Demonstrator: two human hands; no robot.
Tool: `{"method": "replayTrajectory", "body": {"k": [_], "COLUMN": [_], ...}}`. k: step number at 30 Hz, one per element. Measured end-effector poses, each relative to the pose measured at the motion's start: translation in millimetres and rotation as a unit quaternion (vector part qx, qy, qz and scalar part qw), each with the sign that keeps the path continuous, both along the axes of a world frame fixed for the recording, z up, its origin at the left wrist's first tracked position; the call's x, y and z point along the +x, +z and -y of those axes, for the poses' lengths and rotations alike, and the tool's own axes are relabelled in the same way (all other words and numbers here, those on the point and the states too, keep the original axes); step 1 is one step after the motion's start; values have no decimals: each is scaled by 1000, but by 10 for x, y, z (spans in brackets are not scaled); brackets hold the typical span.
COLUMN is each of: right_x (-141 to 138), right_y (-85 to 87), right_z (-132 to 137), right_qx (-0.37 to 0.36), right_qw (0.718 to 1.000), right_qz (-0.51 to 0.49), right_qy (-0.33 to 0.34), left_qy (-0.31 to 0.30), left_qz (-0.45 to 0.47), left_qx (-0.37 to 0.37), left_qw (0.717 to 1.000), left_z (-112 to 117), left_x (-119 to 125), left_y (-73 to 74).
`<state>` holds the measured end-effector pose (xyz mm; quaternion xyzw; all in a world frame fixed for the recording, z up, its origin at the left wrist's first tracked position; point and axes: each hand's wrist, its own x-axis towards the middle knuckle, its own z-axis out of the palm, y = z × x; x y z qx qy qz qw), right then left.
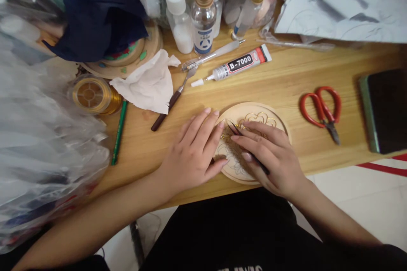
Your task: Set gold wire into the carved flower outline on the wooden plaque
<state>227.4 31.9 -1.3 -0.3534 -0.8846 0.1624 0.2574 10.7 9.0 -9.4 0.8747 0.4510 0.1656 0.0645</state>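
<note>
A round wooden plaque [244, 111] with a line drawing lies near the table's front edge. Bent gold wire [262, 117] follows part of the drawing along its upper side. My right hand [273, 156] is closed on dark tweezers [259, 161], whose tips point at the gold wire near the plaque's upper left. My left hand [195, 152] lies on the plaque's left edge, fingers stretched out and thumb apart. Its index fingertip is close to the wire and the tweezer tips. Both hands hide parts of the drawing.
Red-handled pliers [321, 110] and a phone [383, 112] lie to the right. Behind are a B-7000 glue tube [243, 64], a clear bottle [203, 17] and a palette knife [168, 108]. A gold wire spool [92, 95], green pencil [120, 133] and plastic bags [44, 135] are left.
</note>
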Motion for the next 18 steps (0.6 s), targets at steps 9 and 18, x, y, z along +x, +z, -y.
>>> {"method": "replayTrajectory", "body": {"k": [9,18], "right_x": [78,109], "right_y": [68,167], "right_z": [60,155], "right_qx": [-122,-91], "right_qw": [951,929], "right_qz": [-225,-283], "right_qy": [-175,-219], "left_qy": [9,67], "left_qz": [-17,-55], "left_qx": [41,101], "left_qw": [999,991], "left_z": [21,236], "left_x": [13,217], "left_y": [-3,6]}}
